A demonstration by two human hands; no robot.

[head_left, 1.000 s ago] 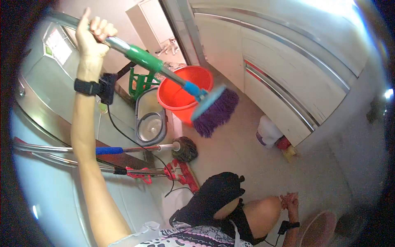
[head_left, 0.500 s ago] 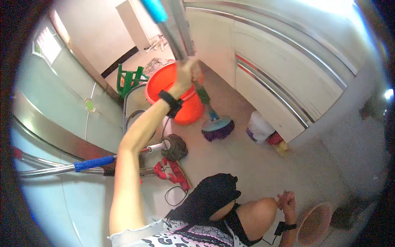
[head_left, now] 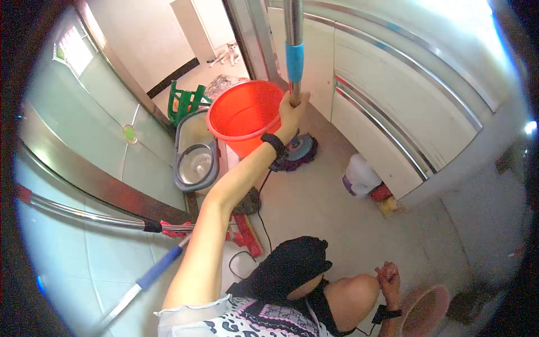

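Now, a grey spin-mop bucket [head_left: 182, 181] sits beside the red plastic bucket [head_left: 241, 145]; the left hand [head_left: 291, 117] wraps the steel mop pole [head_left: 294, 25], likely steadying it upright above the purple mop head [head_left: 305, 149] at floor level; the right hand's [head_left: 388, 273] fingers curl beside the knee [head_left: 359, 292], grip impossible to tell.

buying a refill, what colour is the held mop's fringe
Dark purple; the fringe shows best in the head view.

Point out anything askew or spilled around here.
The blue-gripped pole looks askew: it slants toward the picture's lower left, at a sharply different angle from the steel pole near it. No spill stands out on the floor around the mop in the left hand.
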